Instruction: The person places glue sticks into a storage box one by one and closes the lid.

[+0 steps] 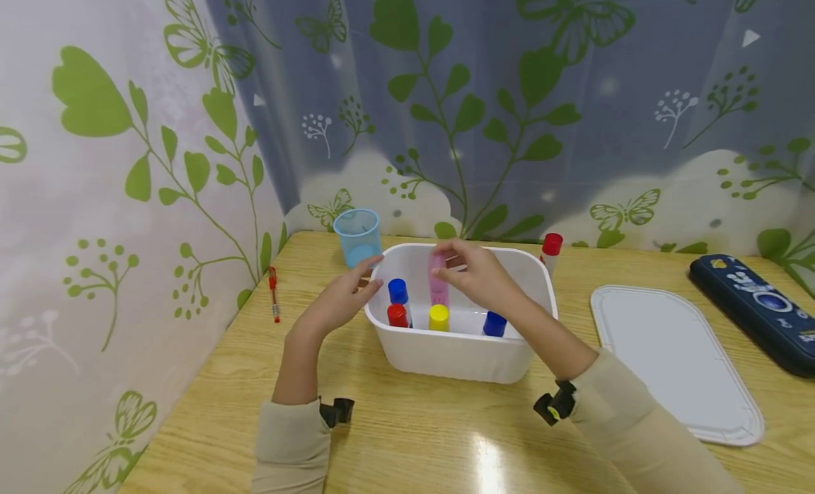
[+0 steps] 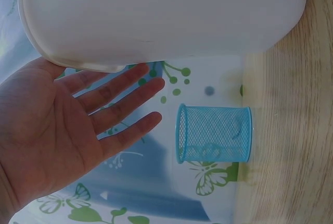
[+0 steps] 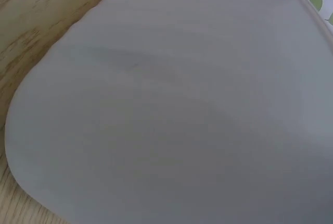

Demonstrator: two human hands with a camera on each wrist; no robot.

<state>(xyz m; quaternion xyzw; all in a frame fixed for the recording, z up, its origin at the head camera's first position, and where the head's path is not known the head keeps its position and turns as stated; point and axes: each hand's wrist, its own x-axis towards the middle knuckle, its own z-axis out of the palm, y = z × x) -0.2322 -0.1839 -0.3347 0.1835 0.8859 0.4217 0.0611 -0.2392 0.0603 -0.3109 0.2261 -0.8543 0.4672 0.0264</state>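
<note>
A white plastic bin (image 1: 455, 356) stands on the table. Inside are a blue-capped marker-like stick (image 1: 397, 291), a red cap (image 1: 397, 316), a yellow cap (image 1: 438, 318) and another blue cap (image 1: 494, 324); their lower parts are mostly hidden. My right hand (image 1: 480, 271) reaches over the bin and pinches a pink translucent tube (image 1: 438, 285) upright inside it. At the bin's left end, my left hand (image 1: 337, 299) touches the rim, and its fingers (image 2: 122, 101) extend straight along the outside. In the right wrist view the bin wall (image 3: 171, 104) fills most of the picture, hiding the right hand.
Behind the bin's left end is a blue mesh cup (image 1: 358, 236). A red pen (image 1: 274, 294) lies at the left. A red-capped stick (image 1: 551, 249) stands behind the right end. Farther right are a white tray-like lid (image 1: 675, 363) and a dark pencil case (image 1: 758, 310).
</note>
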